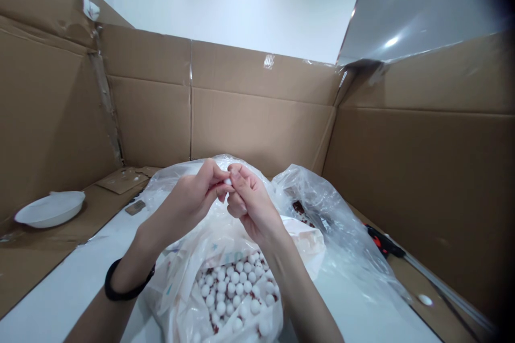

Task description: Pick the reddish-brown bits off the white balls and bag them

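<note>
Both hands meet at the middle of the view, raised above an open plastic bag. My left hand, with a black band on its wrist, pinches a small white ball from the left. From the right, the thumb and fingers of my right hand close on the same ball. Many white balls with reddish-brown bits among them fill the bag below the hands. The fingers hide most of the held ball.
A white bowl stands at the left. Clear plastic bags lie behind and right, one with dark reddish bits inside. A black and red tool with a cable lies at the right. Cardboard walls surround the table.
</note>
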`<state>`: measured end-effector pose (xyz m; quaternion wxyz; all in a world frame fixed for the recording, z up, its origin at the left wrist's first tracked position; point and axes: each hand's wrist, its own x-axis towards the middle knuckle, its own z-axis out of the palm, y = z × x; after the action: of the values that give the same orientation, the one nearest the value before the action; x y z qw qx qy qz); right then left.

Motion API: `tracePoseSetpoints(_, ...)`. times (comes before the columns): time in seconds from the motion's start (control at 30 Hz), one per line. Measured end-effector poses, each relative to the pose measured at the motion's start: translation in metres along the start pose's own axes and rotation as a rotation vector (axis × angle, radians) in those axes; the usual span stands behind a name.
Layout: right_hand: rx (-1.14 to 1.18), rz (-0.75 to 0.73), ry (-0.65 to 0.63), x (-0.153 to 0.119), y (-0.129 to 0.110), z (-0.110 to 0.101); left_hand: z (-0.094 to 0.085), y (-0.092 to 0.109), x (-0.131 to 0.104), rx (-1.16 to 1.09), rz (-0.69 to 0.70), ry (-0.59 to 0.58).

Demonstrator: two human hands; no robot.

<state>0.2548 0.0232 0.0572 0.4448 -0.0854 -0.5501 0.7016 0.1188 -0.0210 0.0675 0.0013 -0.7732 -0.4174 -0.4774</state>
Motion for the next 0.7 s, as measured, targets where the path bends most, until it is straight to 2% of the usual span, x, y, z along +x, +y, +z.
tracePoseSetpoints(0.2,0.078,0.021,0.022,0.007,0.004,-0.006,0.004,-0.007,0.006,-0.115,-0.103,-0.058)
tracePoseSetpoints(0.3,0.251,0.058,0.012,0.011,0.004,-0.01,-0.001,-0.01,0.008,-0.128,-0.153,-0.025)
tracePoseSetpoints(0.4,0.466,0.072,0.127,0.016,0.003,-0.017,-0.011,-0.007,0.004,-0.185,-0.18,-0.005)
tracePoseSetpoints(0.47,0.6,0.102,0.248,0.019,0.002,-0.022,-0.017,-0.001,-0.001,-0.185,-0.164,-0.073)
tracePoseSetpoints(0.57,0.751,0.184,0.421,0.024,0.003,-0.03,-0.02,0.011,-0.006,-0.108,-0.121,-0.275)
tracePoseSetpoints(0.7,0.8,0.204,0.51,0.025,0.003,-0.034,-0.014,0.021,-0.006,0.028,-0.095,-0.5)
